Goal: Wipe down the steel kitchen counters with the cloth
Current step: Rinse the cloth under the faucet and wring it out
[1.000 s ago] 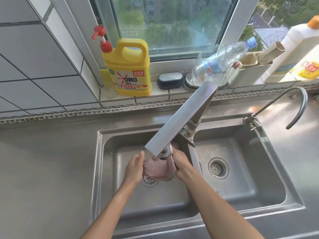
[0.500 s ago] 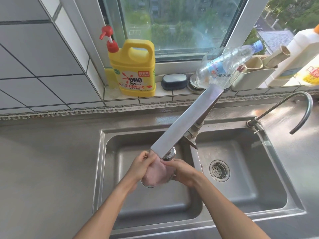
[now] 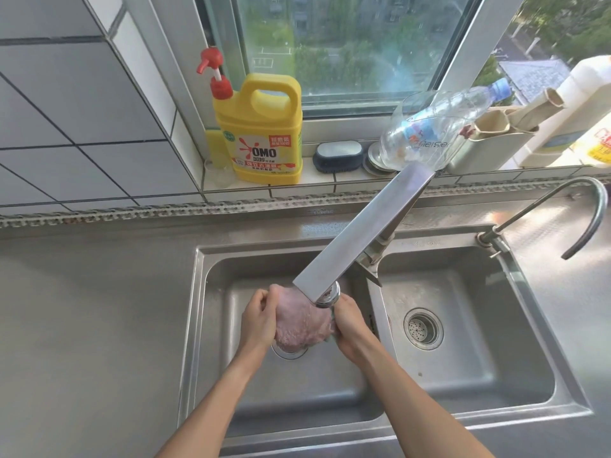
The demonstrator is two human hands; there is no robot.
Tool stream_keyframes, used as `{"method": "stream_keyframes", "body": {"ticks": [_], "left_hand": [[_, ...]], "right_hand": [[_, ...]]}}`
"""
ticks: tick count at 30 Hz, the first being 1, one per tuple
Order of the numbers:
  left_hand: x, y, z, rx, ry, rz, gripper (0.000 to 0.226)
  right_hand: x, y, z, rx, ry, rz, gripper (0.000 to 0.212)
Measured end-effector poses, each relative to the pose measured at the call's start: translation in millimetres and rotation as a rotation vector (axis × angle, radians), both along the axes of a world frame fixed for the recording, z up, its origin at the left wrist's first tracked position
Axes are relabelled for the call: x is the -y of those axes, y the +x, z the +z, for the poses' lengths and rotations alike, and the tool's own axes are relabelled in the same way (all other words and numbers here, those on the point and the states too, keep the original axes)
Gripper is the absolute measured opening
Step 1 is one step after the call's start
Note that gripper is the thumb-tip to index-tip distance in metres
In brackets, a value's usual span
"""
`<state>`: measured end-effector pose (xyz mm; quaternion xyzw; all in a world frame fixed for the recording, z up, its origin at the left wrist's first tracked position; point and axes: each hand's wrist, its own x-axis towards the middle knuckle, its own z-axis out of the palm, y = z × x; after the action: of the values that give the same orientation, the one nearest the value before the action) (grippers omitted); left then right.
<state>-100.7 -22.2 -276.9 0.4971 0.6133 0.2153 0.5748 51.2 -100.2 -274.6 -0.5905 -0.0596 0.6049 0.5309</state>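
You have the cloth (image 3: 302,322) bunched between both hands over the left basin (image 3: 218,375) of the steel sink, right under the head of the flat faucet spout (image 3: 360,236). Your left hand (image 3: 259,320) has its fingers curled round the cloth's left side, and your right hand (image 3: 350,325) grips the right side, the two pressing the wad between them.

Expect the cloth to be soft and limp, with no shape of its own; it will fold wherever you squeeze. If it is soaked (I can't make out running water, though it sits right at the outlet) it will likely feel heavier than it looks and drip freely, so wring it over the basin before you carry it to the counter (image 3: 82,325). It shouldn't be fragile or slippery in any way that matters. For wiping, you would do best to open it out and lay a flat palm across its middle rather than pinch an edge, since a pinched edge would just trail.

It looks pale pink, mottled and nubbly, crumpled into a rounded lump. It hides most of the left drain beneath it, and only a sliver of that drain's rim shows below
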Motion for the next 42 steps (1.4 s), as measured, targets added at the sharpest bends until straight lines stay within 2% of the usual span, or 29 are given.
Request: {"method": "stream_keyframes", "body": {"ticks": [5, 7, 9, 13, 17, 20, 22, 26, 29, 33, 35, 37, 39, 42], "left_hand": [[1.5, 17.8, -1.0, 0.096, -0.078, 0.112, 0.032], [-1.5, 28.5, -1.9, 0.181, -0.188, 0.168, 0.026], [-5.2, 38.0, 1.8, 0.271, -0.291, 0.210, 0.036], [-10.8, 48.0, 9.6, 0.452, -0.457, 0.249, 0.049], [-13.6, 51.8, 6.4, 0.526, -0.554, 0.302, 0.045], [-16.4, 49.4, 5.6, 0.590, -0.519, 0.354, 0.030], [-17.2, 46.6, 3.0, 0.519, -0.499, 0.382, 0.023], [-13.3, 50.9, 3.7, 0.382, -0.442, 0.313, 0.032], [-8.7, 60.5, 4.4, 0.304, -0.400, 0.231, 0.024], [-0.7, 69.4, -0.1, 0.377, -0.435, 0.278, 0.031], [9.2, 71.6, 0.2, 0.399, -0.513, 0.294, 0.030], [20.8, 73.5, 1.6, 0.381, -0.578, 0.280, 0.021], [29.0, 76.3, -1.5, 0.309, -0.538, 0.224, 0.017], [28.3, 81.4, 2.2, 0.211, -0.434, 0.160, 0.012]], "right_hand": [[-6.6, 0.3, 3.9, 0.006, -0.001, -0.167, 0.009], [-9.6, 4.3, 4.9, 0.001, -0.003, -0.225, 0.013], [-13.7, 8.8, 7.7, -0.008, 0.008, -0.269, 0.021], [-24.5, 11.7, 17.4, -0.023, 0.009, -0.331, 0.008], [-34.1, 5.9, 17.1, -0.013, -0.027, -0.361, 0.013], [-35.6, -0.8, 16.5, -0.034, -0.017, -0.327, 0.019], [-35.7, -3.6, 17.8, -0.031, -0.013, -0.319, 0.020], [-31.4, -9.2, 22.9, 0.082, -0.020, -0.241, 0.009], [-23.8, -16.4, 20.9, 0.350, -0.013, -0.108, 0.024], [-16.5, -34.4, 19.1, 0.625, -0.076, -0.016, 0.005], [-15.5, -35.5, 23.1, 0.772, -0.131, 0.045, 0.017], [-19.0, -27.5, 26.2, 0.884, -0.164, 0.078, 0.020], [-25.5, -13.2, 25.8, 0.909, -0.225, 0.080, 0.027], [-28.3, -1.4, 19.2, 0.816, -0.266, -0.008, 0.030]]}}
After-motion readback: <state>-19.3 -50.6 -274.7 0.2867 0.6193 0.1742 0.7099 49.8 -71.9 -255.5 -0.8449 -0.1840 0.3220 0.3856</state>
